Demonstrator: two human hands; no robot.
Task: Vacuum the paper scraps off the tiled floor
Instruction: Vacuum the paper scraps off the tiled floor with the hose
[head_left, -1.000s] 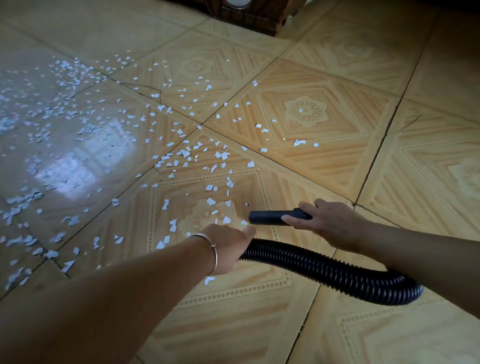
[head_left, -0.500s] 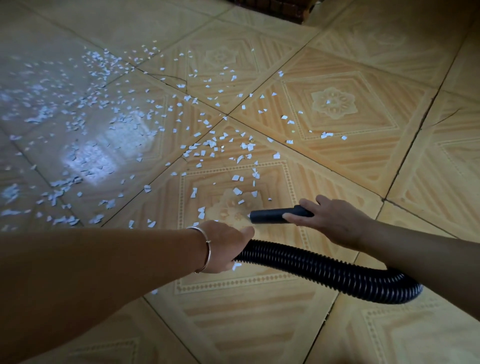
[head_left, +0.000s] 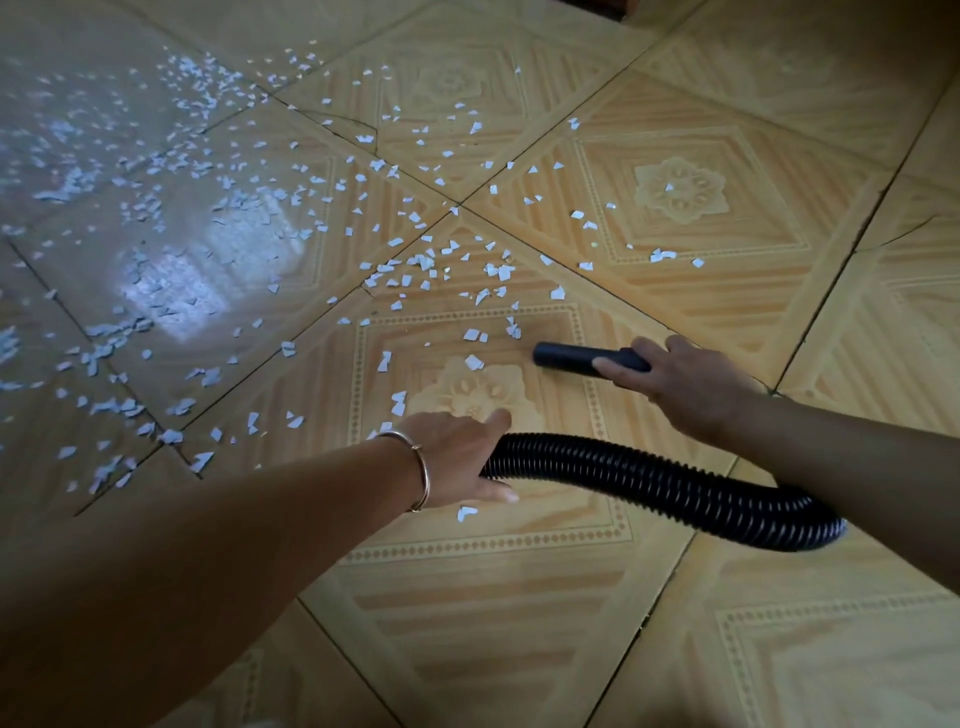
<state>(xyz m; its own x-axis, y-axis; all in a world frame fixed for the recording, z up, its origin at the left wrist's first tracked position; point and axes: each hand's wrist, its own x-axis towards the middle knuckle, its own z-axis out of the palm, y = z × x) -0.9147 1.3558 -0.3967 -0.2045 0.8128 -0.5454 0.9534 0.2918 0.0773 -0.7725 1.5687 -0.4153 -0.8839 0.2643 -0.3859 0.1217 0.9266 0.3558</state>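
Several small white paper scraps lie scattered over the yellow patterned tiled floor, thickest to the left and ahead. My right hand grips the black vacuum nozzle, whose open end points left, just right of a few scraps. My left hand, with a metal bangle on the wrist, is closed around the black ribbed hose. The hose curves right and disappears under my right forearm. One scrap lies just below my left hand.
A bright window reflection glares on the tiles at the left, among the scraps. Dark grout lines cross the floor diagonally. The tiles to the right and near me carry almost no scraps.
The view has shifted left, so the scraps sit further right in frame. The nozzle now points at scraps nearer the tile's upper edge; a few scraps in front of it are gone.
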